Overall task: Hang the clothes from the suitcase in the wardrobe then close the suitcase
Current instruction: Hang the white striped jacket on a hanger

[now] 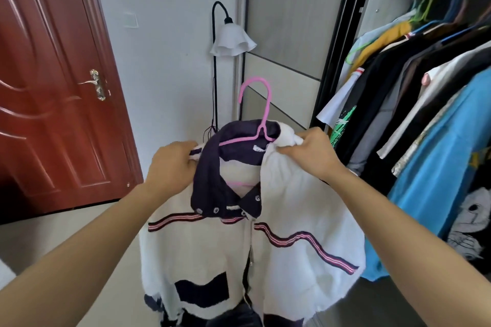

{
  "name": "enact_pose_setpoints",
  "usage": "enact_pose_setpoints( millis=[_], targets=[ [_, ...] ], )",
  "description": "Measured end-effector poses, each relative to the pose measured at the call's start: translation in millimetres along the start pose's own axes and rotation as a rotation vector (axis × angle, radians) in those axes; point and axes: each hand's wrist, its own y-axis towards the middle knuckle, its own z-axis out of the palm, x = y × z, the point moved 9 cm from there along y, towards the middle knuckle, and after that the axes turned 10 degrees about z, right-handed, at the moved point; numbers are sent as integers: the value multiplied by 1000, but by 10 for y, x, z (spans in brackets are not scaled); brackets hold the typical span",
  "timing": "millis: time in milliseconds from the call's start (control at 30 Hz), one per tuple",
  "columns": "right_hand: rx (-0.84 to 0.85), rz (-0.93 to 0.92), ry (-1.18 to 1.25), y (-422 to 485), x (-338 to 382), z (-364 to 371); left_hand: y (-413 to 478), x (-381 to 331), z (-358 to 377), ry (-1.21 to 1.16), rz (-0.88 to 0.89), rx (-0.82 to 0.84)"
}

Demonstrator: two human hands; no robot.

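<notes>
— While the cardigan [292, 207] was held up beside the wardrobe frame [337, 42], what room was seen?
— Bare wall [164, 61] behind. White knit, navy collar, pink hanger [261, 103]; shoulders were gripped by left hand [172, 164] and right hand [308, 151].

Home bedroom: open wardrobe [345, 42] full of hung clothes [414, 103], floor lamp [232, 38] (white shade), red door [53, 87].

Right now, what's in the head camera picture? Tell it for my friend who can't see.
The left hand and right hand each grip a shoulder of a white knitted cardigan with a dark collar on a pink plastic hanger. Hanging clothes fill the wardrobe on the right; a red-brown wooden door stands left.
</notes>
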Motion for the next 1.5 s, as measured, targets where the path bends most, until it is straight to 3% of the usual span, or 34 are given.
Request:
enact_pose_setpoints(
  millis=[67,167,267,400,567,733,967,1133,1333,1500],
  targets=[
    [-33,4,-36,1,-43,-52,-21,-219,170,-131,37,61],
    [-13,25,-59,-87,-140,-125,14,-324,339,-270,-64,19],
    [221,21,-180,-287,-160,-67,41,-305,455,-384,-168,-84],
    [507,144,-184,-616,-415,0,34,-590,749,-436,-108,24],
    [502,344,55,-992,-650,-184,41,-919,1012,-388,4,116],
    [509,465,176,-1447,-779,-421,-40,-1162,1649,-405,130,334],
    [178,782,226,-2003,-1234,-847,-523,-2074,1958,-486,266,536],
    [-92,971,363,-2393,-1388,-1366,-763,-2800,2198,-570,382,780],
    [-365,998,420,-2528,-1343,-2132,-393,-3718,1933,-627,538,714],
    [-585,931,394,-2316,-1293,-2926,193,-4385,1704,-621,699,563]
  ],
)
